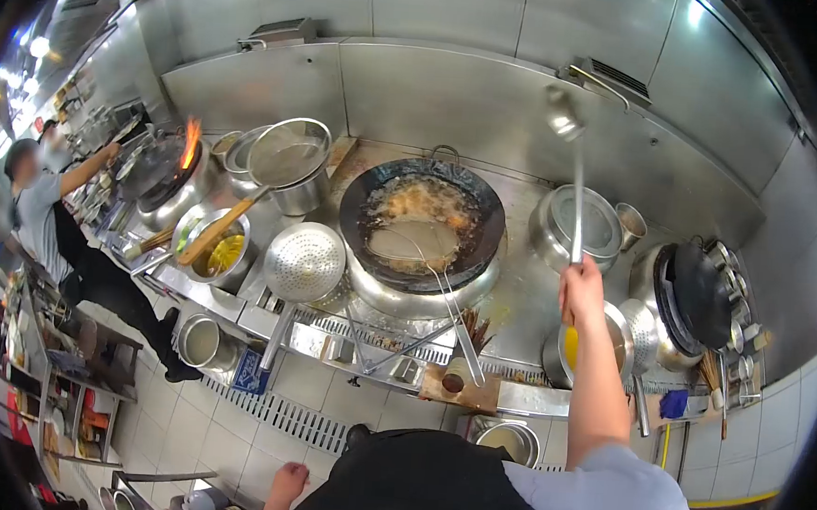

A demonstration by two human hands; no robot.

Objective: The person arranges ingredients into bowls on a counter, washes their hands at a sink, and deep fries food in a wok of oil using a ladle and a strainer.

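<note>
My right hand (582, 289) is closed around the handle of a long metal ladle (578, 195). The ladle points up and away, its bowl raised in front of the steel back wall. Beneath that hand stands a metal pot (620, 338) with yellow liquid in it. Low at my left side, my left hand (290, 481) hangs with curled fingers and nothing visible in them. Ahead of me is a black wok (488, 213) of bubbling oil with browned food (421, 200). A wire skimmer (418, 244) rests in the wok, its handle reaching toward me.
Left of the wok lies a perforated strainer (304, 261); a large sieve (289, 151) sits on a pot behind. A lidded pot (579, 219) stands right of the wok, and another wok (702, 296) farther right. At far left, a person (47, 205) works beside a flame (191, 144).
</note>
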